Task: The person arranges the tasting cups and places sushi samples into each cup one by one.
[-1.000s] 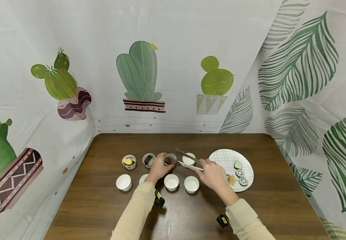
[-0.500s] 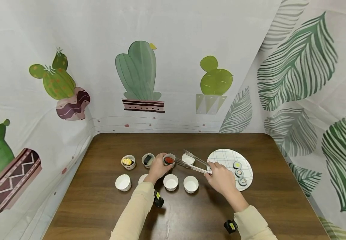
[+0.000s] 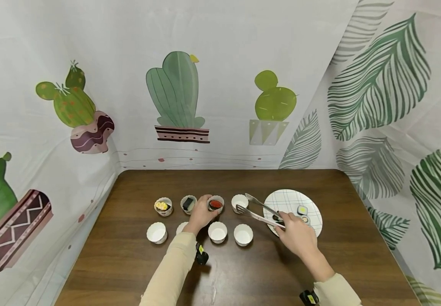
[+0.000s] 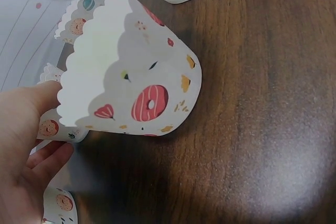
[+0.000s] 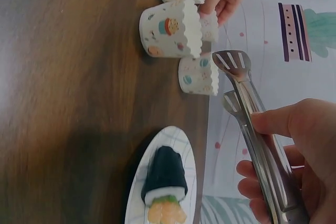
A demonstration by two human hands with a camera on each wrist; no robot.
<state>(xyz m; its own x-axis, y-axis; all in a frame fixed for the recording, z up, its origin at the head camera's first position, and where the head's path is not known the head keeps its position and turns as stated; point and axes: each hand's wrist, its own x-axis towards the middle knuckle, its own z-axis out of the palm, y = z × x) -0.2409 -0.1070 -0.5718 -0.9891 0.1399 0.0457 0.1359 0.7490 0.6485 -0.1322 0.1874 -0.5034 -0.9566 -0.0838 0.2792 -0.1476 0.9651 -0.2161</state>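
Note:
In the head view my left hand (image 3: 201, 216) grips a white paper baking cup (image 3: 220, 208) in the back row. A red-topped piece of food (image 3: 216, 205) lies inside that cup. The left wrist view shows fingers and thumb against the cup's patterned wall (image 4: 49, 127). Metal tongs (image 5: 262, 153) are in my right hand (image 3: 298, 236), their slotted ends apart with nothing between them. Those ends hover between a white cup (image 3: 239, 200) and the plate (image 3: 279, 196). On the plate, a dark-wrapped sushi roll (image 5: 165, 169) with orange filling shows in the right wrist view.
Left of the held cup stand a cup with yellow-topped food (image 3: 162, 206) and one with a dark piece (image 3: 188, 204). White cups, including one at the front right (image 3: 243, 235), form a front row. Small round rolls (image 3: 302, 210) lie on the plate. A printed curtain (image 3: 220, 85) hangs behind the table.
My right hand has drawn the tongs rightward, from over the held cup to beside the plate. The red-topped piece shows plainly in the cup now. My left hand stays on the cup.

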